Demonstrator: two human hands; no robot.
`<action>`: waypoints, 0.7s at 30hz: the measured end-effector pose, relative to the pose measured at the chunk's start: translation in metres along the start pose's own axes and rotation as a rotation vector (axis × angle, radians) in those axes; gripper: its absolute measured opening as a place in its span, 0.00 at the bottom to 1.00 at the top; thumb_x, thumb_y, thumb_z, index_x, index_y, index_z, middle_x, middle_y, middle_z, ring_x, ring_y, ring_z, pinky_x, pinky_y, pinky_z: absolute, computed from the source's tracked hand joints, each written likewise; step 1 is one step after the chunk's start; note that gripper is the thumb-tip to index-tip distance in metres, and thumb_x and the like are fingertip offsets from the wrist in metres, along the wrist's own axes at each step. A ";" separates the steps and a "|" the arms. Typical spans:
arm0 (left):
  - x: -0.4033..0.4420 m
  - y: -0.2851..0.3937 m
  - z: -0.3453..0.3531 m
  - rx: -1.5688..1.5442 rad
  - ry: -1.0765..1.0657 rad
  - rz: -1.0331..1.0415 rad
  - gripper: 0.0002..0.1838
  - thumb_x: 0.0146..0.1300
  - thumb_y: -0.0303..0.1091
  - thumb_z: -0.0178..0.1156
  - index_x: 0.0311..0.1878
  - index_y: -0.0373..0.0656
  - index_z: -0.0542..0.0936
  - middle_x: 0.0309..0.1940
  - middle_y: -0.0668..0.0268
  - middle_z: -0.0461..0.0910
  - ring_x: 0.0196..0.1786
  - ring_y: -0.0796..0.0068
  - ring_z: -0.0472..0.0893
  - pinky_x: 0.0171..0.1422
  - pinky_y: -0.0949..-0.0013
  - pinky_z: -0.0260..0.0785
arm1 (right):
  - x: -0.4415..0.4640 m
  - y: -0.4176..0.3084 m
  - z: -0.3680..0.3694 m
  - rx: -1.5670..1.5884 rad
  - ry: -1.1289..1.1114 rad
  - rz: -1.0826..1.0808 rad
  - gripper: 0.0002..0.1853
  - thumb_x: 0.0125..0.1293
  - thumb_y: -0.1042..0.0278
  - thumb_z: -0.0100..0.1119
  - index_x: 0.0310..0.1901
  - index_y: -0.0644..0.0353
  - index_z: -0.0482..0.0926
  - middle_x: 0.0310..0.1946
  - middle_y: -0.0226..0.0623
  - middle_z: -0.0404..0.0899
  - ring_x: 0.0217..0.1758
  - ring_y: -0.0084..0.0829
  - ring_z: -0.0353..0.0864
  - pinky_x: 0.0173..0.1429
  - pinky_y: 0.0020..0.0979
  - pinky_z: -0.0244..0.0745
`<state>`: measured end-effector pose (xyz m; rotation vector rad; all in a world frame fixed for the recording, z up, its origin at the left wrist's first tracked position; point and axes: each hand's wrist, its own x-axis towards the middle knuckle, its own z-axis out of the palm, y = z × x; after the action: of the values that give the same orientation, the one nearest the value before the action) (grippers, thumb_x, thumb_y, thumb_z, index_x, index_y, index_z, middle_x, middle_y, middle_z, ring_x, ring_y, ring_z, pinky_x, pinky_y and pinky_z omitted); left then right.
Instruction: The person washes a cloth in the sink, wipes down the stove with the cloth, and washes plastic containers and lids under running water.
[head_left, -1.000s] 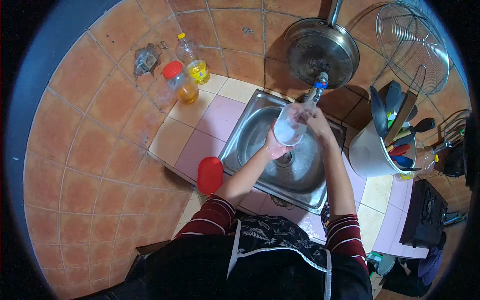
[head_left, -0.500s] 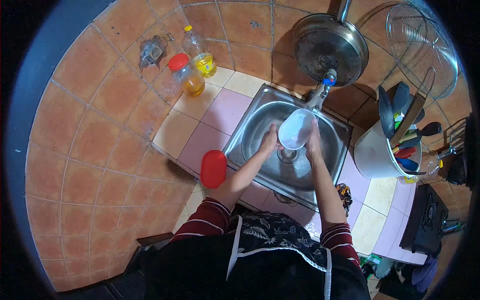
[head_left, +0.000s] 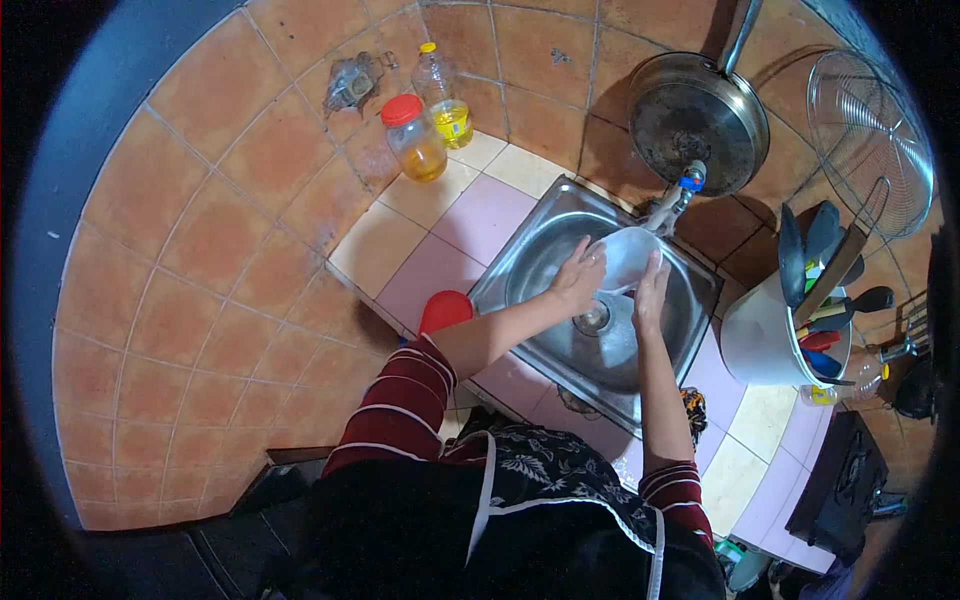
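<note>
A whitish translucent plastic container is held between my two hands over the steel sink, close under the tap. My left hand lies against its left side, back of the hand upward. On the opposite side, my right hand presses its fingers along the wall. The container is tilted, and its inside is hidden from me. Beyond my left forearm lies a red plastic lid, partly covered by the arm.
A jar with a red lid and an oil bottle stand in the back left corner. To the right is a white bucket of utensils. A pan and a wire strainer hang on the wall. A black stove sits far right.
The container has turned in my hands, its opening now facing away from me. My left hand has shifted from its lower edge up along its side. The whole view has also shifted.
</note>
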<state>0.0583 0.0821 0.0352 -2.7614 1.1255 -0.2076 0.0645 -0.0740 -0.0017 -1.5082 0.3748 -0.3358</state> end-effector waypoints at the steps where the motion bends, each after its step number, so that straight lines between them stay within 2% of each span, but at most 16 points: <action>1: 0.001 0.002 0.002 -0.002 0.003 0.003 0.42 0.46 0.61 0.62 0.55 0.34 0.72 0.59 0.52 0.69 0.71 0.56 0.55 0.76 0.49 0.32 | -0.001 -0.004 0.000 -0.084 -0.028 -0.076 0.30 0.68 0.38 0.39 0.49 0.61 0.68 0.30 0.36 0.74 0.29 0.28 0.74 0.34 0.31 0.73; 4: 0.006 0.011 0.010 -0.217 -0.074 0.035 0.46 0.46 0.61 0.62 0.60 0.32 0.66 0.63 0.53 0.65 0.72 0.54 0.51 0.74 0.44 0.29 | -0.006 -0.011 0.000 -0.256 -0.208 -0.018 0.30 0.68 0.37 0.40 0.46 0.62 0.70 0.29 0.34 0.72 0.31 0.27 0.71 0.38 0.29 0.69; 6: 0.006 0.018 0.028 -0.263 0.200 0.110 0.47 0.47 0.61 0.62 0.63 0.35 0.63 0.63 0.53 0.64 0.71 0.52 0.54 0.72 0.39 0.26 | -0.010 -0.013 -0.001 -0.236 -0.204 -0.014 0.30 0.67 0.37 0.40 0.45 0.62 0.71 0.29 0.34 0.72 0.32 0.26 0.70 0.39 0.28 0.68; 7: 0.006 0.018 0.027 -0.263 0.200 0.108 0.47 0.47 0.61 0.62 0.63 0.35 0.63 0.63 0.53 0.64 0.71 0.52 0.54 0.72 0.39 0.26 | -0.012 -0.011 0.000 -0.219 -0.219 -0.009 0.31 0.67 0.36 0.40 0.45 0.63 0.71 0.29 0.33 0.72 0.33 0.26 0.68 0.41 0.27 0.66; 8: 0.006 0.016 0.026 -0.429 0.197 0.150 0.45 0.48 0.60 0.62 0.62 0.35 0.64 0.64 0.51 0.63 0.72 0.52 0.51 0.71 0.37 0.25 | 0.000 0.008 -0.006 -0.257 -0.275 0.037 0.31 0.68 0.38 0.40 0.49 0.64 0.71 0.35 0.37 0.74 0.38 0.29 0.72 0.46 0.30 0.68; 9: 0.004 0.013 0.023 -0.595 0.192 0.189 0.44 0.49 0.59 0.61 0.61 0.34 0.65 0.64 0.48 0.62 0.73 0.52 0.49 0.70 0.35 0.24 | 0.004 0.018 -0.010 -0.255 -0.286 0.038 0.31 0.68 0.38 0.40 0.49 0.64 0.71 0.35 0.37 0.74 0.38 0.29 0.72 0.46 0.30 0.68; 10: 0.004 0.008 0.011 -0.642 0.014 0.174 0.38 0.53 0.58 0.60 0.59 0.37 0.69 0.61 0.51 0.67 0.70 0.53 0.57 0.72 0.39 0.31 | 0.003 0.024 -0.013 -0.138 -0.278 0.125 0.31 0.68 0.40 0.40 0.52 0.65 0.70 0.41 0.40 0.75 0.43 0.32 0.73 0.49 0.32 0.68; 11: 0.006 0.005 -0.002 -0.642 0.015 0.159 0.38 0.53 0.58 0.60 0.59 0.37 0.69 0.61 0.51 0.67 0.70 0.53 0.57 0.72 0.39 0.31 | 0.002 0.030 -0.013 -0.025 -0.272 0.211 0.31 0.68 0.42 0.39 0.55 0.65 0.70 0.46 0.43 0.75 0.48 0.34 0.74 0.53 0.33 0.68; 12: 0.009 0.004 -0.008 -0.685 -0.160 0.158 0.33 0.54 0.56 0.60 0.56 0.40 0.71 0.58 0.53 0.69 0.68 0.55 0.61 0.72 0.42 0.36 | -0.001 0.023 -0.013 0.145 -0.279 0.308 0.31 0.68 0.43 0.38 0.59 0.63 0.67 0.54 0.47 0.71 0.56 0.39 0.72 0.57 0.34 0.67; 13: 0.007 0.004 -0.010 -0.730 -0.337 0.156 0.29 0.55 0.54 0.60 0.54 0.44 0.74 0.56 0.54 0.71 0.65 0.56 0.65 0.72 0.45 0.41 | 0.005 0.031 -0.013 0.238 -0.319 0.368 0.32 0.67 0.40 0.34 0.61 0.59 0.66 0.55 0.45 0.71 0.57 0.40 0.72 0.57 0.37 0.66; 14: -0.005 0.007 0.002 -0.643 -0.062 0.200 0.21 0.56 0.51 0.61 0.48 0.49 0.77 0.55 0.57 0.71 0.62 0.60 0.68 0.71 0.52 0.50 | 0.005 0.032 -0.014 0.226 -0.273 0.412 0.34 0.66 0.38 0.32 0.62 0.56 0.66 0.56 0.43 0.71 0.57 0.39 0.71 0.56 0.38 0.67; 15: -0.019 0.007 -0.002 -0.647 -0.064 0.186 0.21 0.56 0.51 0.61 0.48 0.49 0.77 0.55 0.57 0.71 0.62 0.60 0.68 0.71 0.52 0.50 | 0.003 0.023 -0.014 0.216 -0.224 0.453 0.35 0.66 0.36 0.30 0.63 0.54 0.65 0.57 0.41 0.70 0.58 0.39 0.70 0.55 0.40 0.67; 17: -0.057 -0.001 -0.019 -0.552 0.540 -0.050 0.21 0.56 0.50 0.61 0.48 0.48 0.76 0.57 0.59 0.70 0.61 0.60 0.68 0.70 0.53 0.52 | -0.001 0.010 -0.018 0.195 -0.215 0.444 0.37 0.64 0.33 0.26 0.64 0.51 0.62 0.57 0.38 0.69 0.54 0.37 0.70 0.46 0.36 0.68; 19: -0.105 -0.023 -0.007 -0.687 0.455 -0.460 0.25 0.55 0.51 0.61 0.51 0.45 0.75 0.58 0.59 0.67 0.62 0.58 0.66 0.69 0.53 0.53 | 0.003 0.006 -0.022 0.220 -0.271 0.479 0.36 0.64 0.34 0.30 0.65 0.51 0.61 0.57 0.37 0.68 0.52 0.38 0.70 0.44 0.36 0.68; 20: -0.135 -0.042 0.016 -0.545 0.501 -0.598 0.34 0.49 0.54 0.65 0.54 0.41 0.73 0.58 0.51 0.66 0.63 0.54 0.63 0.67 0.51 0.54 | 0.000 -0.001 -0.025 0.219 -0.266 0.485 0.36 0.64 0.34 0.30 0.65 0.51 0.61 0.57 0.37 0.68 0.52 0.38 0.70 0.44 0.36 0.68; 21: -0.168 -0.053 0.028 -0.541 0.344 -0.839 0.38 0.47 0.53 0.67 0.56 0.38 0.69 0.59 0.48 0.64 0.64 0.50 0.61 0.66 0.49 0.54 | -0.002 -0.011 -0.027 0.270 -0.307 0.490 0.36 0.64 0.36 0.35 0.65 0.54 0.58 0.56 0.40 0.68 0.52 0.38 0.70 0.42 0.37 0.72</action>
<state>-0.0197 0.2401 0.0065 -3.6285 -0.0529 -0.5502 0.0509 -0.0972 0.0084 -1.1345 0.4210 0.2246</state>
